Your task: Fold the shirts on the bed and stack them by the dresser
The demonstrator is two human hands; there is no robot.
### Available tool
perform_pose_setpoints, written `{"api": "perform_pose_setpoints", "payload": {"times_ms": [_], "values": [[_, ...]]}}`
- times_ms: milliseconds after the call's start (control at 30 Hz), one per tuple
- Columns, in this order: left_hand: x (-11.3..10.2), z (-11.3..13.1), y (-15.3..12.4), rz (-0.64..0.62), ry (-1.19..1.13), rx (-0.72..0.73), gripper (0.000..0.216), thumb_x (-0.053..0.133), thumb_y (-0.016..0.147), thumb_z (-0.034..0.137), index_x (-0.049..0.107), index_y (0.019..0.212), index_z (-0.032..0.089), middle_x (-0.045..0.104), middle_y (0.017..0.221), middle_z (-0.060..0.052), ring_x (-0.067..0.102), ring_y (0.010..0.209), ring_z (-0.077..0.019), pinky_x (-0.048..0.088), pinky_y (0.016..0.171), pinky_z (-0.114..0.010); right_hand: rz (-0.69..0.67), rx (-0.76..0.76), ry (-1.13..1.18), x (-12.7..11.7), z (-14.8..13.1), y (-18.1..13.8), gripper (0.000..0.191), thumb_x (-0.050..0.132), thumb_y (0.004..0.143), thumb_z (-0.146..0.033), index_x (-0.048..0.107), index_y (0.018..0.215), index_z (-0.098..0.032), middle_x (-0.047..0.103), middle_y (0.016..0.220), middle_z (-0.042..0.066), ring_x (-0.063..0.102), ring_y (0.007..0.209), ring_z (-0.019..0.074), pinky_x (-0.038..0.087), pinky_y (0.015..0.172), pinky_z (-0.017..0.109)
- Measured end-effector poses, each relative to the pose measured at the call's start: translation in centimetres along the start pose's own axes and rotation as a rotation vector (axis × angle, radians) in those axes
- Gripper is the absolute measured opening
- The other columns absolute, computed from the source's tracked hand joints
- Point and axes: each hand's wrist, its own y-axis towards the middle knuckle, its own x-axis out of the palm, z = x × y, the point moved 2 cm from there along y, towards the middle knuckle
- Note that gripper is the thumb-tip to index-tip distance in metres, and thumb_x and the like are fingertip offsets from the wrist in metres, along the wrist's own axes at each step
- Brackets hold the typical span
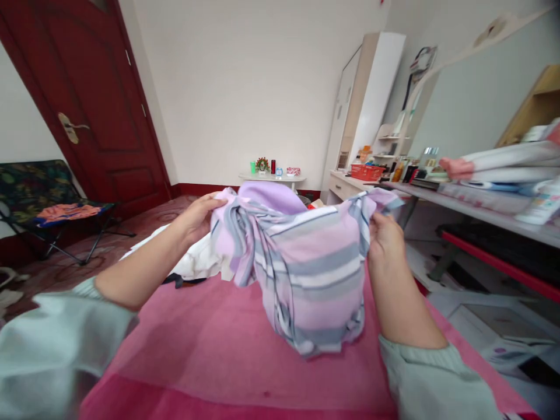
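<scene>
A lilac garment with grey and white stripes [306, 268] hangs bunched between my hands above a pink bedspread [210, 344]. My left hand [199, 217] is closed on the garment's left edge. My right hand [385, 236] grips its right edge, fingers curled into the cloth. The garment's lower part sags onto the bedspread. A white cloth [192, 259] lies crumpled on the bed behind my left hand, partly hidden by the garment.
A dark red door [87, 105] stands at the left, with a folding chair [48, 201] before it. A small white table [272, 176] with small items sits by the far wall. A white cabinet [365, 99] and a cluttered desk [481, 204] run along the right.
</scene>
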Motion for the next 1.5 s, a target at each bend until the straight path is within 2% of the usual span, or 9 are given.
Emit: {"api": "perform_pose_setpoints", "payload": {"times_ms": [100, 200, 367, 633, 833, 1000, 1233, 1400, 1500], "values": [[-0.2, -3.8, 2.7, 0.302, 0.257, -0.02, 0.05, 0.067, 0.064, 0.033, 0.054, 0.11, 0.02, 0.061, 0.103, -0.007, 0.061, 0.088, -0.0197, 0.048, 0.075, -0.033, 0.138, 0.221, -0.12, -2.8, 3.2, 1.2, 0.025, 0.06, 0.064, -0.006, 0.051, 0.083, -0.019, 0.058, 0.07, -0.006, 0.061, 0.067, 0.0085, 0.052, 0.064, 0.022], [1.3, -9.8, 2.2, 0.263, 0.356, -0.044, 0.047, 0.069, 0.064, 0.03, 0.056, 0.107, 0.017, 0.061, 0.108, -0.01, 0.061, 0.093, -0.0222, 0.048, 0.078, -0.034, 0.179, 0.259, -0.46, -4.8, 5.3, 1.2, 0.029, 0.064, 0.063, -0.016, 0.055, 0.09, -0.021, 0.061, 0.077, -0.004, 0.06, 0.07, 0.0111, 0.049, 0.059, 0.022], [5.8, -16.2, -0.5, 0.083, 0.461, -0.026, 0.041, 0.069, 0.066, 0.021, 0.059, 0.105, 0.014, 0.065, 0.097, -0.009, 0.063, 0.082, -0.0202, 0.049, 0.072, -0.031, -0.26, 0.382, -0.847, -4.2, 8.1, -1.4, 0.021, 0.065, 0.067, -0.027, 0.059, 0.084, -0.017, 0.064, 0.076, 0.001, 0.062, 0.061, 0.0131, 0.043, 0.046, 0.019], [5.8, -15.3, -3.1, 0.013, 0.733, 0.087, 0.026, 0.057, 0.079, 0.04, 0.061, 0.064, 0.019, 0.057, 0.059, 0.0, 0.053, 0.061, -0.0174, 0.033, 0.058, -0.026, -1.009, 0.469, -1.402, -2.8, 8.1, -4.2, 0.043, 0.065, 0.071, -0.057, 0.064, 0.066, -0.014, 0.064, 0.057, 0.004, 0.056, 0.045, 0.0113, 0.036, 0.041, 0.019], [6.0, -14.9, -3.7, -0.194, 0.895, 0.201, 0.044, 0.038, 0.089, 0.046, 0.056, 0.059, 0.02, 0.055, 0.057, 0.0, 0.051, 0.058, -0.0159, 0.03, 0.057, -0.025, -1.373, 0.377, -1.495, -1.0, 7.1, -6.3, 0.038, 0.082, 0.049, -0.035, 0.069, 0.081, -0.019, 0.067, 0.072, -0.001, 0.059, 0.063, 0.014, 0.038, 0.053, 0.02], [6.7, -15.7, -3.6, -0.224, 0.709, 0.235, 0.03, 0.054, 0.08, 0.043, 0.059, 0.064, 0.019, 0.056, 0.059, 0.001, 0.049, 0.057, -0.0146, 0.032, 0.057, -0.025, -1.137, 0.13, -1.595, -1.1, 7.9, -5.5, 0.011, 0.067, 0.06, -0.025, 0.061, 0.056, -0.017, 0.058, 0.057, -0.001, 0.054, 0.059, 0.0145, 0.034, 0.054, 0.023], [6.6, -16.8, -2.9, -0.106, 0.216, 0.027, 0.038, 0.055, 0.078, 0.054, 0.058, 0.075, 0.016, 0.065, 0.072, -0.004, 0.061, 0.066, -0.0171, 0.047, 0.061, -0.027, -0.405, -0.085, -0.832, 0.5, 5.0, -3.1, 0.023, 0.061, 0.069, -0.04, 0.061, 0.077, -0.018, 0.059, 0.062, -0.002, 0.052, 0.058, 0.014, 0.038, 0.053, 0.023], [6.3, -17.1, -2.5, -0.008, 0.139, 0.0, 0.041, 0.05, 0.081, 0.056, 0.054, 0.09, 0.017, 0.066, 0.093, -0.009, 0.066, 0.075, -0.0188, 0.053, 0.062, -0.03, -0.365, -0.063, -0.592, 3.2, 2.2, -5.9, 0.018, 0.064, 0.069, -0.035, 0.059, 0.073, -0.018, 0.053, 0.056, -0.006, 0.046, 0.05, 0.0101, 0.036, 0.048, 0.02], [5.4, -17.4, -1.9, 0.137, 0.166, 0.031, 0.042, 0.053, 0.081, 0.051, 0.05, 0.107, 0.018, 0.063, 0.106, -0.009, 0.066, 0.085, -0.0198, 0.053, 0.067, -0.031, -0.686, 0.172, -0.546, 5.0, 0.1, -8.7, 0.016, 0.065, 0.067, -0.029, 0.055, 0.065, -0.016, 0.049, 0.053, -0.007, 0.042, 0.046, 0.0072, 0.032, 0.044, 0.018]]}}
